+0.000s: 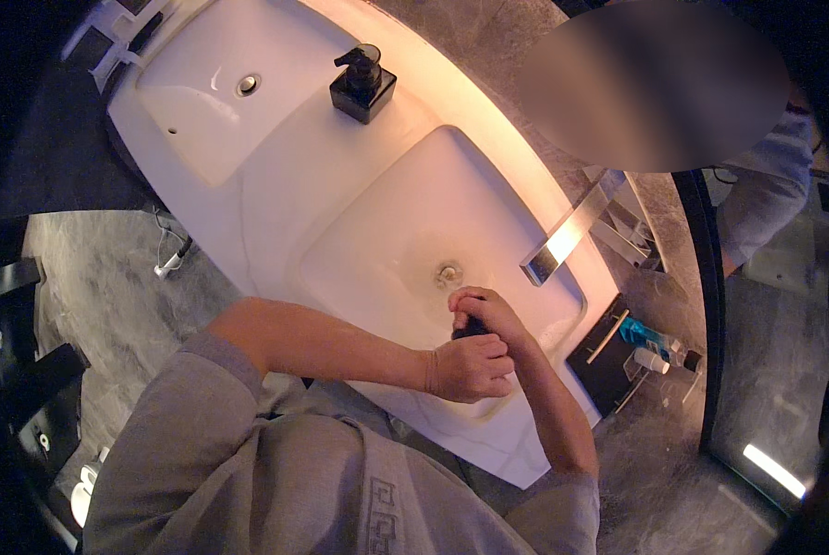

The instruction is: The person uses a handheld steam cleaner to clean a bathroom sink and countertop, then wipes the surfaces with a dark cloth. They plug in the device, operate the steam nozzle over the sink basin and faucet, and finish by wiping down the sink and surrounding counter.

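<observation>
Both my hands are over the near part of the right white sink (368,250). A small dark object (471,326) shows between them, mostly hidden by my fingers, so its kind cannot be made out. My left hand (472,368) is closed in a fist, pressed against the object's near side. Curled around its far side are the fingers of my right hand (490,313). Just beyond the hands lies the round metal drain (448,274). A square-edged chrome faucet (571,231) juts over the sink to the right of them.
A black pump bottle (362,85) stands on the ledge between this sink and the left sink (197,102). At the right, a shelf holds a blue bottle (638,333) and a white container (652,361). A dark-framed mirror (775,324) rises beyond the counter.
</observation>
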The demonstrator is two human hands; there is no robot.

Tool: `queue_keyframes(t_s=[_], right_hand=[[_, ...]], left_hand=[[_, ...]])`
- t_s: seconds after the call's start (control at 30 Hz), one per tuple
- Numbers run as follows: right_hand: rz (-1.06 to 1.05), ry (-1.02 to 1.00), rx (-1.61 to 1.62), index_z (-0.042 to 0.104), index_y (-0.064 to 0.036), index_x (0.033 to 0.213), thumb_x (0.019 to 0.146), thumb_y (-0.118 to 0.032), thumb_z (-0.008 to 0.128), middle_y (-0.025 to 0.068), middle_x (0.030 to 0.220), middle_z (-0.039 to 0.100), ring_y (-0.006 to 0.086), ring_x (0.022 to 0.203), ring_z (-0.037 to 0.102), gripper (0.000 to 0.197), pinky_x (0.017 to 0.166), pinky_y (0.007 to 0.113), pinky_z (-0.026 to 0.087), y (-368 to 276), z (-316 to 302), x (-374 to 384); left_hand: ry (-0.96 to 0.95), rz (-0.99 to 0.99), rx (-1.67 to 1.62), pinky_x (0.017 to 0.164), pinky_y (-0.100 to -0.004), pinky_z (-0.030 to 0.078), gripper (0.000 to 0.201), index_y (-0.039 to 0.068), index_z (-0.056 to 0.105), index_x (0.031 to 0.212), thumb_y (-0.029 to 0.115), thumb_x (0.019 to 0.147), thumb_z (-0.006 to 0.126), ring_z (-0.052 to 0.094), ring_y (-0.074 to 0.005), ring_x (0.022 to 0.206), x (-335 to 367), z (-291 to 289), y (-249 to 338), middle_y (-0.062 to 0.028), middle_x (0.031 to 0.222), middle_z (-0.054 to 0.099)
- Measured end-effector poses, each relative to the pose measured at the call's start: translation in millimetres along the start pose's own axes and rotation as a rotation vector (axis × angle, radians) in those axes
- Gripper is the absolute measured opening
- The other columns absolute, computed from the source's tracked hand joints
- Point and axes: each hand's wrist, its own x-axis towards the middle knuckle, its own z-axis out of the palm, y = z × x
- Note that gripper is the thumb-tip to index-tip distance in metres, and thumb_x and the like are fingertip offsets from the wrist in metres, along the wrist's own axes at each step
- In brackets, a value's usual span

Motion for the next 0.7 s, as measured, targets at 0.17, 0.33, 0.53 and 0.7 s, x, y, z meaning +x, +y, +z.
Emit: queue_keyframes(t_s=[0.17, 0.33, 0.53, 0.7], right_hand=[[-0.007, 0.061, -0.405, 0.058, -0.0046, 0.067, 0.075, -0.015, 0.051, 0.0041, 0.057, 0.055, 0.0123, 0.052, 0.053, 0.015, 0.049, 0.026, 0.042, 23, 0, 38], [-0.007, 0.122, -0.656, 0.057, -0.0037, 0.067, 0.074, -0.014, 0.051, 0.0057, 0.051, 0.054, 0.0123, 0.046, 0.052, 0.014, 0.047, 0.027, 0.043, 28, 12, 54], [-0.205, 0.351, -1.158, 0.06, -0.0062, 0.072, 0.072, -0.014, 0.048, 0.0128, 0.062, 0.06, 0.0265, 0.056, 0.059, 0.015, 0.055, 0.036, 0.047, 61, 11, 88], [-0.065, 0.464, -1.216, 0.062, -0.0087, 0.079, 0.071, -0.012, 0.047, 0.0155, 0.081, 0.062, 0.031, 0.078, 0.06, 0.018, 0.069, 0.04, 0.047, 59, 33, 92]], left_hand=[[-0.098, 0.117, 0.129, 0.06, -0.0321, 0.041, 0.011, 0.016, 0.047, 0.061, 0.024, 0.059, 0.054, 0.047, -0.0197, 0.067, -28, 23, -19, -0.0009, 0.066, 0.044], [-0.223, 0.218, 0.242, 0.062, -0.032, 0.042, 0.011, 0.016, 0.048, 0.061, 0.026, 0.061, 0.054, 0.049, -0.0186, 0.07, -52, 47, -30, 0.0003, 0.068, 0.048], [-0.41, 0.291, 0.371, 0.071, -0.0372, 0.044, 0.012, 0.012, 0.051, 0.061, 0.021, 0.07, 0.05, 0.053, -0.0242, 0.082, -91, 104, -49, -0.0063, 0.075, 0.055], [-0.609, 0.12, 0.214, 0.086, -0.0296, 0.035, 0.019, 0.003, 0.052, 0.094, 0.01, 0.079, 0.043, 0.047, -0.0143, 0.095, -99, 97, -52, -0.0129, 0.099, 0.052]])
